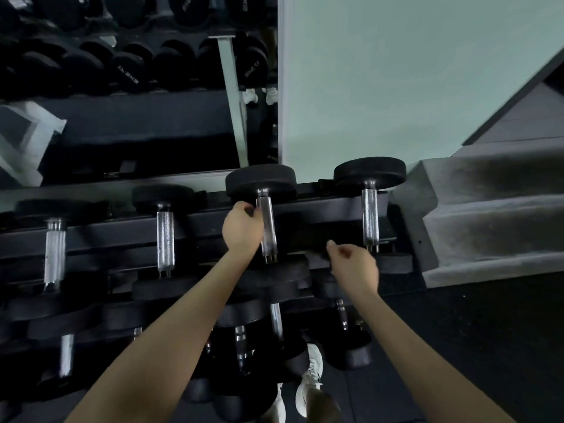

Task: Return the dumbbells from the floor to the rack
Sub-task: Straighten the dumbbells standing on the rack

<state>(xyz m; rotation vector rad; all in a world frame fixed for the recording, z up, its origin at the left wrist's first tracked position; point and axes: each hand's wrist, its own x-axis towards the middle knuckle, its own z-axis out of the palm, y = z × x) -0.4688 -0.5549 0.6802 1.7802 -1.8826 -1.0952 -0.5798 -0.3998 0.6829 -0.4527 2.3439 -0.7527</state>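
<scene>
The left hand (242, 228) rests against the left side of a chrome dumbbell handle, fingers curled loosely beside the bar and touching it; whether they close around it cannot be told. That dumbbell (266, 221) lies on the top shelf of the rack (213, 221), its far black head just above the hand and its near head just below the wrist. The right hand (354, 265) hovers to the right, loosely curled with thumb and forefinger slightly apart, holding nothing, near the front edge of the shelf. Just beyond it to the right sits another dumbbell (370, 215) on the same shelf. To the left of the left hand two more dumbbells (165, 233) lie on the shelf. Below both forearms, lower shelves carry further dumbbells, and a white shoe (309, 380) shows on the dark floor (473, 346).
</scene>
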